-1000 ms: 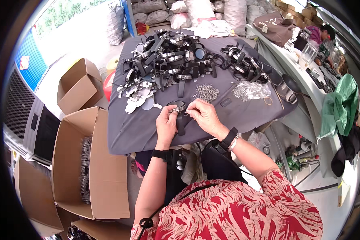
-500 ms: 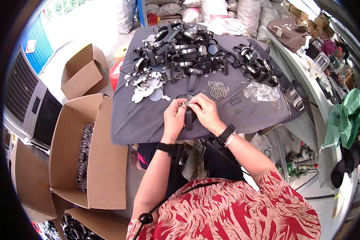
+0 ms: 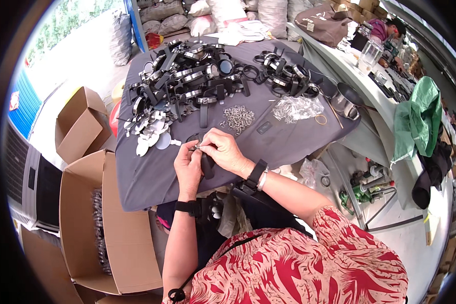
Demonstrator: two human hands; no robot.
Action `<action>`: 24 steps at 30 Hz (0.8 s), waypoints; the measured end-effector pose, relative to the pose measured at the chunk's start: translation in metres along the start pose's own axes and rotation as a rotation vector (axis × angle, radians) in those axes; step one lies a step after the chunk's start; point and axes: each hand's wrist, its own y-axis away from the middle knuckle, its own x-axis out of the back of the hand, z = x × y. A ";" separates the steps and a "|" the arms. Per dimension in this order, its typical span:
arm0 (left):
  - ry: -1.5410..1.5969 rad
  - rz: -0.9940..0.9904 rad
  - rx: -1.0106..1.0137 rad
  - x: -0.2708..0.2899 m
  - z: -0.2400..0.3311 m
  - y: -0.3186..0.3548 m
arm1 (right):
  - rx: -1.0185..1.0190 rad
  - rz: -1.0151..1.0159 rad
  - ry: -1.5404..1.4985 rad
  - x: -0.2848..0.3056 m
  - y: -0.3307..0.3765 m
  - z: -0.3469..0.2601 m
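At the near edge of the grey-covered table (image 3: 289, 142), both my hands meet around a black-strapped wristwatch (image 3: 207, 166). My left hand (image 3: 188, 168) grips it from the left with thumb and fingers. From the right, my right hand (image 3: 225, 151) pinches at its top end; a small shiny bit shows between the fingertips, too small to name. One strap end hangs down between the hands. Just beyond them lies a heap of small metal pieces (image 3: 238, 119). Farther back rises a large pile of black-strapped watches (image 3: 192, 76), with flat whitish discs (image 3: 149, 129) at its left.
A smaller watch pile (image 3: 283, 73) and a clear plastic bag of thin metal bits (image 3: 299, 109) lie right, near a metal pot (image 3: 345, 101). Open cardboard boxes (image 3: 131, 228) stand left. A side bench (image 3: 380, 96) runs along the right; another person (image 3: 387, 30) is at its far end.
The whole view has swung, so the table and piles sit farther left in it. Both hands stay together on the watch, fingers still pinched at its top end.
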 end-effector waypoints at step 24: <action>-0.025 0.034 -0.038 0.000 -0.007 -0.003 | -0.146 -0.314 1.381 0.170 -0.010 0.064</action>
